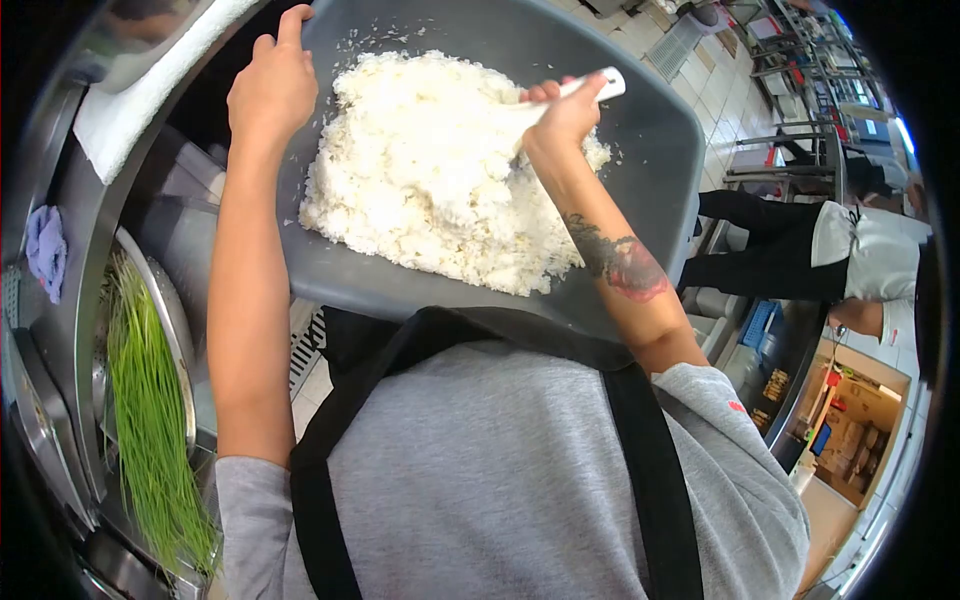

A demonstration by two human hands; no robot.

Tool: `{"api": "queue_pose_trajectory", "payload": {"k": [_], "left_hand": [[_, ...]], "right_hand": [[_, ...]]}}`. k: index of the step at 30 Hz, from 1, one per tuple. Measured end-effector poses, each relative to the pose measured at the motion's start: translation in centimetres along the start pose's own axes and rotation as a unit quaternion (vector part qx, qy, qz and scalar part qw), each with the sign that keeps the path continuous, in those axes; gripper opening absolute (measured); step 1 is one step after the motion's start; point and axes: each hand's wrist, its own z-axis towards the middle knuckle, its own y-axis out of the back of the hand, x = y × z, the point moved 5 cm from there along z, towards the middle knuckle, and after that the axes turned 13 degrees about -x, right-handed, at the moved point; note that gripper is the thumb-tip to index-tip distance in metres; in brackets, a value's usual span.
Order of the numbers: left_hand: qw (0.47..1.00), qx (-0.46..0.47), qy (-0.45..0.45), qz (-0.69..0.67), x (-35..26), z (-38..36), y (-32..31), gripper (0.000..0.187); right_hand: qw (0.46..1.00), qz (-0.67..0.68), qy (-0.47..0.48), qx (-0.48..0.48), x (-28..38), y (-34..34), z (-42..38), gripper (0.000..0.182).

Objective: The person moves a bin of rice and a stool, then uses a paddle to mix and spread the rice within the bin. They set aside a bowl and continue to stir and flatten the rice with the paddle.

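Two bare hands work at one large grey plastic tub point(660, 150), a smooth, matte, rounded-cornered bin tilted toward the person. Cooked white rice point(440, 170) fills its middle in a lumpy, sticky mound, heaped from the far wall down toward the near rim, with stray grains stuck to the bare plastic around it. The left hand point(272, 85) is curled over the tub's far left rim, fingers hooked over the edge and closed on it. The right hand point(567, 112) is shut in a fist around the white handle of a rice paddle point(590, 88); the handle's blunt, glossy end sticks out past the knuckles toward the tub's right wall, while the blade is buried in the rice at the mound's right side and cannot be seen.

Beside the tub's left rim lies a white folded towel point(130, 105), soft and thick, on a steel counter. Lower left, a round metal bowl point(178, 330) holds long thin green chives point(150, 430) lying in a straight bundle. A crumpled lilac cloth point(46, 250) rests at the far left edge. The person wears a grey knit shirt under black apron straps point(640, 460). At the right, well apart, another person in dark trousers and a white apron point(860, 250) stands on the tiled floor.
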Motion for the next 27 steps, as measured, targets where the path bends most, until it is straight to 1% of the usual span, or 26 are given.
{"api": "queue_pose_trajectory", "payload": {"k": [1, 2, 3, 4, 5, 7, 9, 10, 11, 13, 15, 16, 18, 19, 20, 21, 23, 24, 25, 26, 27], "left_hand": [[1.0, -0.002, 0.001, 0.005, 0.2, 0.0, 0.0, 0.04], [1.0, -0.014, -0.009, -0.006, 0.2, -0.1, 0.0, 0.04], [0.999, -0.026, -0.019, -0.018, 0.2, -0.2, 0.2, 0.039], [1.0, -0.014, -0.007, -0.021, 0.2, -0.2, 0.3, 0.039], [1.0, -0.014, -0.008, -0.018, 0.2, -0.2, 0.4, 0.039], [0.999, -0.001, -0.004, -0.034, 0.3, -0.2, 0.4, 0.038], [0.999, -0.009, -0.009, -0.046, 0.6, -0.1, 0.2, 0.038], [0.998, -0.015, -0.017, -0.059, 0.7, 0.0, 0.1, 0.038], [0.998, -0.014, -0.016, -0.059, 0.8, 0.1, 0.0, 0.038], [0.998, -0.003, -0.017, -0.066, 1.0, 0.2, -0.2, 0.038], [0.997, -0.001, -0.015, -0.072, 1.1, 0.3, -0.2, 0.038], [0.997, 0.0, -0.015, -0.076, 1.0, 0.3, -0.2, 0.038], [0.997, 0.004, -0.012, -0.078, 0.9, 0.3, -0.2, 0.038], [0.997, 0.01, -0.005, -0.08, 1.0, 0.2, -0.2, 0.039], [0.997, 0.01, -0.002, -0.079, 1.1, 0.2, -0.2, 0.039], [0.997, 0.005, -0.01, -0.075, 1.1, 0.2, 0.0, 0.039], [0.997, 0.002, -0.02, -0.075, 0.9, 0.3, -0.2, 0.039], [0.997, 0.002, -0.018, -0.08, 1.1, 0.4, -0.4, 0.039], [0.996, 0.002, -0.016, -0.085, 1.2, 0.4, -0.5, 0.039], [0.996, 0.005, -0.017, -0.085, 1.1, 0.4, -0.5, 0.039], [0.996, 0.006, -0.014, -0.083, 1.1, 0.4, -0.4, 0.039]], "right_hand": [[0.998, -0.002, 0.016, 0.062, 0.3, -2.0, -1.7, 0.048], [0.987, -0.052, 0.053, 0.142, 0.7, -4.0, -3.9, 0.048], [0.971, -0.066, 0.103, 0.208, 1.0, -5.8, -5.9, 0.047], [0.945, -0.053, 0.139, 0.292, 1.5, -7.4, -8.5, 0.046], [0.921, -0.057, 0.153, 0.354, 1.3, -8.3, -10.3, 0.047], [0.835, -0.088, 0.274, 0.468, 1.3, -8.7, -13.5, 0.047], [0.774, -0.143, 0.274, 0.553, 0.5, -7.2, -14.5, 0.045], [0.757, -0.131, 0.264, 0.583, -0.1, -6.0, -14.5, 0.042], [0.747, -0.159, 0.255, 0.593, -0.7, -4.5, -13.8, 0.041], [0.748, -0.153, 0.263, 0.589, -1.1, -2.8, -12.3, 0.043], [0.804, -0.22, 0.206, 0.513, -0.6, -3.2, -9.4, 0.047], [0.814, -0.25, 0.211, 0.48, 0.5, -4.4, -8.5, 0.05], [0.833, -0.184, 0.203, 0.48, 3.0, -7.0, -7.7, 0.048], [0.832, -0.144, 0.196, 0.499, 5.0, -8.5, -8.5, 0.048], [0.91, -0.033, 0.12, 0.396, 6.2, -9.7, -9.3, 0.047], [0.873, -0.032, 0.148, 0.463, 7.9, -10.8, -9.4, 0.051], [0.866, 0.054, 0.12, 0.483, 9.8, -12.2, -11.2, 0.05], [0.867, 0.053, 0.122, 0.481, 9.5, -11.7, -11.2, 0.05], [0.828, -0.079, 0.244, 0.498, 8.6, -11.0, -11.7, 0.05], [0.762, -0.21, 0.356, 0.498, 7.0, -10.0, -12.2, 0.05], [0.837, -0.172, 0.219, 0.472, 3.7, -7.5, -12.1, 0.044]]}}
